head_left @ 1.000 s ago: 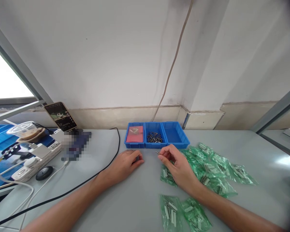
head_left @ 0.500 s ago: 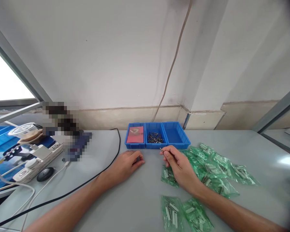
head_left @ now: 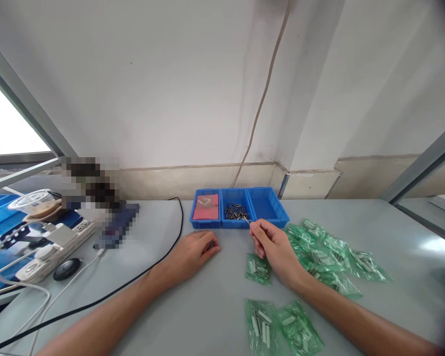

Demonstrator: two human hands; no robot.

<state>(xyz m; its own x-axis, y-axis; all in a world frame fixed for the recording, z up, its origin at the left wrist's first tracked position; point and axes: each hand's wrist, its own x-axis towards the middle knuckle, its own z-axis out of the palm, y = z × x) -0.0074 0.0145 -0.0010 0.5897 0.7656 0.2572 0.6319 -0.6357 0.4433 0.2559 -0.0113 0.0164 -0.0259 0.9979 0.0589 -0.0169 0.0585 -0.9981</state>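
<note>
My right hand (head_left: 272, 244) pinches a small metal pin (head_left: 247, 221) between thumb and forefinger, its tip at the front rim of the middle blue bin (head_left: 237, 223), which holds several dark metal pins (head_left: 236, 211). My left hand (head_left: 193, 252) rests on the grey table with its fingers curled under; I cannot make out anything inside them. The left blue bin (head_left: 206, 223) holds a pink sheet, and the right blue bin (head_left: 269, 205) shows only its blue floor.
Several green plastic bags of metal parts (head_left: 321, 252) lie right of my right hand, more bags (head_left: 282, 329) near the front edge. A black cable (head_left: 163, 254) crosses the table on the left. A power strip (head_left: 55, 242) and plugs sit far left.
My right hand has carried the pin away from the table's middle, up and forward to the rim of the middle bin. My left hand has stayed put.
</note>
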